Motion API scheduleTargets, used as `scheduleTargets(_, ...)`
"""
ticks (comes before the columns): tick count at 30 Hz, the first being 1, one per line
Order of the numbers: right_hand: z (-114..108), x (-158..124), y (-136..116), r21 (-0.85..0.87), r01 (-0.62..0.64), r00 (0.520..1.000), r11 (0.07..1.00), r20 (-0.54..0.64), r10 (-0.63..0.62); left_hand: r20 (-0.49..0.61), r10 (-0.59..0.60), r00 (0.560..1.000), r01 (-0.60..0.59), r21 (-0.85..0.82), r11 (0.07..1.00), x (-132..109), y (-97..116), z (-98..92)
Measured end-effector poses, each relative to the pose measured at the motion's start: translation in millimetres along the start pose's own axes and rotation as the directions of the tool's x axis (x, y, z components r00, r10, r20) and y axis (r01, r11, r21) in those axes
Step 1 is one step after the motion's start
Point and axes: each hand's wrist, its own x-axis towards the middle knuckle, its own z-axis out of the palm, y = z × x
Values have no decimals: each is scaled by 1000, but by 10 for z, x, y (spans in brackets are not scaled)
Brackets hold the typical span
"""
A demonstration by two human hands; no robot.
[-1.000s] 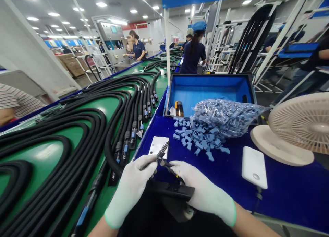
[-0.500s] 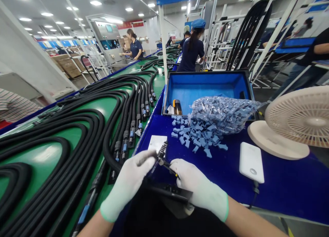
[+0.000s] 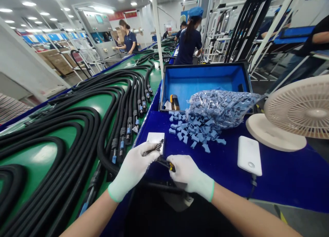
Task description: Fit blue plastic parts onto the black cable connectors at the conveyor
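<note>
Pinching blk ribbed cable connector in L gloved hand, R gloved hand closed on yellow-tipped blk piece, hands drawn slightly closer, both just below white plate.

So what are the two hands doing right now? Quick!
Left hand: closed, holding a ribbed black cable end.
Right hand: closed, holding a black piece with a yellow tip.

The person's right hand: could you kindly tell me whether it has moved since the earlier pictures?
Yes, the right hand has moved closer to the pale metal plate on the blue work surface.
</note>
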Motion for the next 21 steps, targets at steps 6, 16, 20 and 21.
scheduleTargets(6, -107, -100, 94, 13, 84, 996, 996, 29, -84, 27, 27, 999, -26, -29, 999, 20, 81, 5)
scheduleTargets(16, -109, -539, -155, 826, -126, 986, 549, 46, 157, 0, -7, 1000, 7, -83, 997, -124, 217, -78)
scheduleTargets(20, -39, -492, -270, 959, -221, 919, 176, 144, 368, 282, 63, 957, -62, -14, 998, -136, 183, -21)
scheduleTargets(21, -36, -476, -268, 965, -203, 920, 164, 130, 370, 336, 86, 938, -91, -1, 996, -126, 174, -9)
